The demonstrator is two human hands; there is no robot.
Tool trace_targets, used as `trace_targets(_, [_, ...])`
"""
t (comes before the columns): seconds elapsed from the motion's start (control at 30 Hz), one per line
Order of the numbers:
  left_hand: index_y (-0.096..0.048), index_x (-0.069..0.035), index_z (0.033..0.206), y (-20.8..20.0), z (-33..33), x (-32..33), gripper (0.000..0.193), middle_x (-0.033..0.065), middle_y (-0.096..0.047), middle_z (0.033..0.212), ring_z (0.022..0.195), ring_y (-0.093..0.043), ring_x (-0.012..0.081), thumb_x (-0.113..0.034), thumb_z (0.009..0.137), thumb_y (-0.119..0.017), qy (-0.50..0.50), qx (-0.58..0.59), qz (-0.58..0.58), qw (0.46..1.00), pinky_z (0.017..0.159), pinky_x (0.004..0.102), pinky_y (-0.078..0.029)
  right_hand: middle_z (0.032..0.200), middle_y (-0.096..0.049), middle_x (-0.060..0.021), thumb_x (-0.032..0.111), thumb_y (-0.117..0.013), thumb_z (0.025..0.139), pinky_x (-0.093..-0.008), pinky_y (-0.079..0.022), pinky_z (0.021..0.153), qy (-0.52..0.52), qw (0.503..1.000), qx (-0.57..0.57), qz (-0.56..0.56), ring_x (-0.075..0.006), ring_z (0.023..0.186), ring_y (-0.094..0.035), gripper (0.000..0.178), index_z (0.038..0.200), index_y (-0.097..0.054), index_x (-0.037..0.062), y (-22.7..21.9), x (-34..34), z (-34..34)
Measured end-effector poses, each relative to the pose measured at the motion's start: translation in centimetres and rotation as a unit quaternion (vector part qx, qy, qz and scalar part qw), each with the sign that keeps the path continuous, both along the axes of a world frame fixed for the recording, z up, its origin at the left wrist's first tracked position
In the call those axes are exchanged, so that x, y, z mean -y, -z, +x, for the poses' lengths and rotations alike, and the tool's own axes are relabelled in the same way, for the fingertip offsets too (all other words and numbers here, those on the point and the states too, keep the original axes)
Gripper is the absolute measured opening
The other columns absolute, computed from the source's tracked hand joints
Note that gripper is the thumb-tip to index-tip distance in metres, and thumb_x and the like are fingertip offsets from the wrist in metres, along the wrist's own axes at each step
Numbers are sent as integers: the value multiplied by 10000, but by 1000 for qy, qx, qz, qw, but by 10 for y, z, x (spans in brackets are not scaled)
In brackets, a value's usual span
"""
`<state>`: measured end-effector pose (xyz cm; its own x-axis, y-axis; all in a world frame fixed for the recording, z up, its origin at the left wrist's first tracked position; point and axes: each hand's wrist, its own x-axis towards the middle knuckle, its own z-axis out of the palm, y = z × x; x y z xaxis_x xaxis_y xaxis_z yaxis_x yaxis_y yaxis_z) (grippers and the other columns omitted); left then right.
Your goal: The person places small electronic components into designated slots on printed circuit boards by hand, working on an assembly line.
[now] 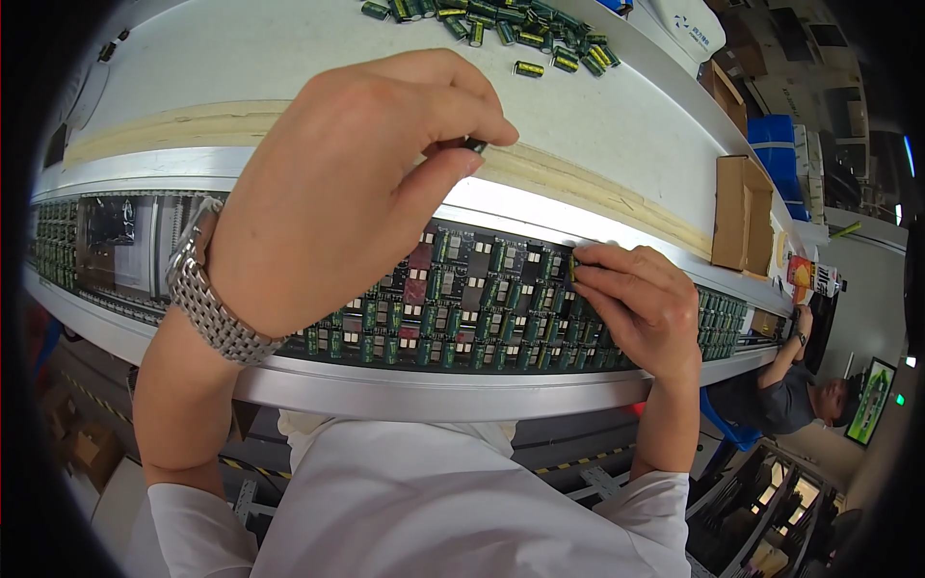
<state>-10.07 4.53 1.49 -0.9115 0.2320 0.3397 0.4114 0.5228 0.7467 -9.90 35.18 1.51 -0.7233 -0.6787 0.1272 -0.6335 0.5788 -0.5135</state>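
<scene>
My left hand (352, 188), with a metal watch (214, 303) at its wrist, is raised over the far edge of the conveyor rail. Its thumb and forefinger pinch a small dark capacitor (474, 144), mostly hidden by the fingers. Lower and to the right, my right hand (646, 303) grips a green and yellow capacitor (574, 268) between thumb and fingers, at the far edge of a black circuit board (472, 289). Rows of upright green capacitors (424, 349) and small white parts fill much of that board. The left hand covers part of its left side.
Loose capacitors (525, 39) lie piled on the white table (617, 125) beyond the rail (501, 393). A cardboard box (742, 217) stands at the right, near blue bins (776, 159). Another person (771, 395) sits farther along the line at the right.
</scene>
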Motion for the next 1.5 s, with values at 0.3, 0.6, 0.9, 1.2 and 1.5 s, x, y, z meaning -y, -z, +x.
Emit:
trace_targets(0.3, [-754, 28, 1073, 0, 1, -2, 228, 71, -739, 1129, 819, -655, 189, 73, 854, -713, -7, 4, -25, 1000, 765, 278, -536, 1139, -802, -30, -11, -815, 817, -305, -540, 749, -6, 995, -68, 78, -196, 781, -660, 163, 979, -815, 6, -11, 15, 2])
trace_targets(0.6, [-715, 62, 1070, -7, 10, 2, 226, 125, -686, 1149, 977, -650, 269, 92, 853, -657, -6, 67, 49, 997, 875, 331, -543, 1096, -711, -47, 132, -703, 923, -384, -547, 859, -94, 995, -35, 18, -291, 962, -686, 123, 1029, -706, 68, 19, 7, -13])
trace_targets(0.9, [-699, 76, 1055, 4, 5, -17, 217, 126, -673, 1176, 974, -648, 249, 105, 852, -627, 28, 51, 64, 996, 885, 314, -560, 1078, -676, -163, 265, -777, 851, -481, -559, 856, 127, 976, -177, -6, -396, 909, -678, 297, 1065, -737, 63, 16, 28, -112])
trace_targets(1.2, [-711, 72, 1026, 18, -6, 4, 203, 129, -690, 1148, 956, -661, 245, 105, 847, -623, 38, 81, 16, 996, 880, 313, -566, 1174, -623, -175, 297, -722, 889, -448, -554, 898, 88, 978, -189, 10, -352, 1046, -653, 306, 1084, -718, 62, 68, 79, -129])
trace_targets(1.5, [-766, 19, 1026, -1, -6, -6, 180, 112, -742, 1079, 925, -693, 269, -17, 857, -716, 56, 24, -25, 998, 849, 353, -560, 1153, -671, -91, 183, -637, 949, -449, -554, 878, 56, 979, -134, 141, -325, 1003, -672, 192, 1101, -730, 112, 17, 36, -102])
